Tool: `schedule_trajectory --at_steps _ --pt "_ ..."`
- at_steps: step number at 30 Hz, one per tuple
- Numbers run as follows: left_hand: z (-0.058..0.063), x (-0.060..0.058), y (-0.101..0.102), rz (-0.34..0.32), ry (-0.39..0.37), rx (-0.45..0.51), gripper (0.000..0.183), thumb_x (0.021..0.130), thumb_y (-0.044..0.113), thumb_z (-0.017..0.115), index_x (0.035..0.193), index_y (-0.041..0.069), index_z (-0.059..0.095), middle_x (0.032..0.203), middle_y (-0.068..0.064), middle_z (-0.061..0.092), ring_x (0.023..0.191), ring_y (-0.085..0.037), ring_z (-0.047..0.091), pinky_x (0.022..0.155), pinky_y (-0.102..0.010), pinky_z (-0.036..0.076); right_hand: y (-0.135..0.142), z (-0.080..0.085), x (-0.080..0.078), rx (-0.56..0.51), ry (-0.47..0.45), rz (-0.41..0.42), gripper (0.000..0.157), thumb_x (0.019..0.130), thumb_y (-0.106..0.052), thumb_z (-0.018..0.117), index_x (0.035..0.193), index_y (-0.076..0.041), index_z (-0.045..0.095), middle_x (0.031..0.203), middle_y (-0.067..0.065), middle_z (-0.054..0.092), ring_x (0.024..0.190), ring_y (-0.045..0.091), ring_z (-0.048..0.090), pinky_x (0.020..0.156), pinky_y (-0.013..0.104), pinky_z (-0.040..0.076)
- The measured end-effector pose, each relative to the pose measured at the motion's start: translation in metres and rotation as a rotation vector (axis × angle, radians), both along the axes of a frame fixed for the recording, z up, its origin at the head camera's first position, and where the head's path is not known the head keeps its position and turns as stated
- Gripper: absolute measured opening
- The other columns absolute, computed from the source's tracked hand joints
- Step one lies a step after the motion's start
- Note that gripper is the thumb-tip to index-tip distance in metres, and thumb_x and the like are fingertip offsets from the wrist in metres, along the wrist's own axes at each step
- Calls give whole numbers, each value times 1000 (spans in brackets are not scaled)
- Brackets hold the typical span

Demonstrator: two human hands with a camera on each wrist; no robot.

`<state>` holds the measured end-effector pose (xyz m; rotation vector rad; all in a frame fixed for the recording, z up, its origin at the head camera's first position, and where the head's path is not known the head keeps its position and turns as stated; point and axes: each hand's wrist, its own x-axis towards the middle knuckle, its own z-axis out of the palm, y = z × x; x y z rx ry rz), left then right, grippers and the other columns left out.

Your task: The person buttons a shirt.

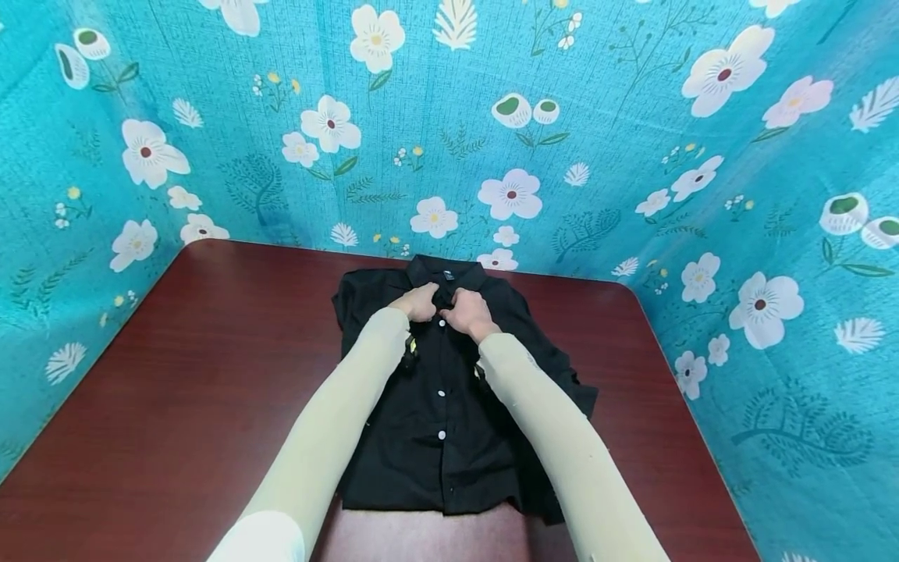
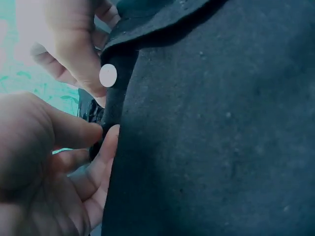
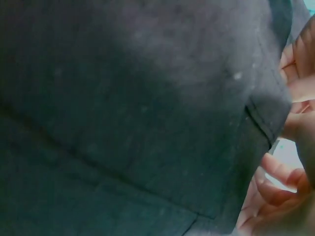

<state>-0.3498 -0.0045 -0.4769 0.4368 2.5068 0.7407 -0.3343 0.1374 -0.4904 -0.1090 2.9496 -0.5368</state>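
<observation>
Fingers [image 2: 78,132] of left hand [image 1: 417,302] and right hand [image 1: 469,314] in pinches on black shirt [image 1: 396,464], collar label [image 1: 448,275] in head view only

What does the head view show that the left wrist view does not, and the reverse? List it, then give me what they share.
Only the head view: the dark red tabletop, the neck label and the lower buttons down the front.

Only the left wrist view: a close look at the thumb and fingertips at the cloth's edge, too small to make out from above.

Both: the black shirt, a white button and both hands on the fabric.
</observation>
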Motion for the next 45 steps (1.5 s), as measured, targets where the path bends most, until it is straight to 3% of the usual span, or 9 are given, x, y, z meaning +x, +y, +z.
schedule_trajectory --at_steps 8,12,16,20,25,30,35,39,45 --pt "2 -3 0 -45 86 -47 48 96 9 43 143 3 36 150 -18 27 138 -28 25 109 -39 24 0 5 -3 31 -13 -25 49 84 -48 66 104 -4 60 104 13 61 98 30 59 86 41 47" --pt "2 -4 -2 -56 125 -84 44 95 7 44 138 2 43 144 -18 36 133 -27 33 106 -38 29 -2 6 -3 66 -44 -26 58 83 -50 66 113 -1 59 111 17 61 102 31 59 88 42 46" --pt "1 -6 -4 -16 163 -76 44 94 4 43 138 4 45 141 -16 41 130 -28 38 104 -40 32 -5 4 -4 82 -72 -54 74 82 -53 65 126 3 45 121 21 56 109 34 55 92 43 44" --pt "-1 -10 -3 -19 167 -51 53 94 2 43 146 7 34 149 -12 32 135 -28 32 107 -41 28 -9 2 -7 114 -77 -54 78 84 -52 64 131 2 34 122 23 54 111 35 54 93 43 43" --pt "-6 -17 -2 -65 96 -57 59 97 6 40 151 12 18 155 -10 20 138 -27 26 108 -38 25 -14 4 -9 160 -89 -28 72 88 -46 60 134 2 31 118 22 56 107 34 57 89 43 46" --pt "-7 -18 -1 -73 87 -80 56 98 7 38 150 8 19 153 -13 23 138 -26 25 109 -38 24 -15 -1 -10 112 -71 -15 63 89 -33 60 133 2 32 115 22 56 103 34 58 85 43 47" --pt "-10 -19 2 -117 104 -142 51 99 9 38 149 7 24 153 -13 23 139 -25 23 110 -37 22 -7 -4 -8 41 -38 -7 49 88 -21 60 127 0 39 108 21 57 98 35 59 83 42 48" --pt "-11 -20 1 -131 117 -131 52 99 8 38 149 9 25 153 -11 26 139 -25 24 110 -38 22 1 1 -5 -73 -37 -50 32 88 -16 57 116 -4 45 104 16 56 93 33 58 82 41 47" --pt "-11 -18 2 -134 209 -137 46 98 7 42 144 12 38 144 -13 37 129 -27 39 104 -39 32 11 8 0 -220 -33 -110 20 86 -12 56 104 -4 55 106 15 57 98 31 54 87 39 43"
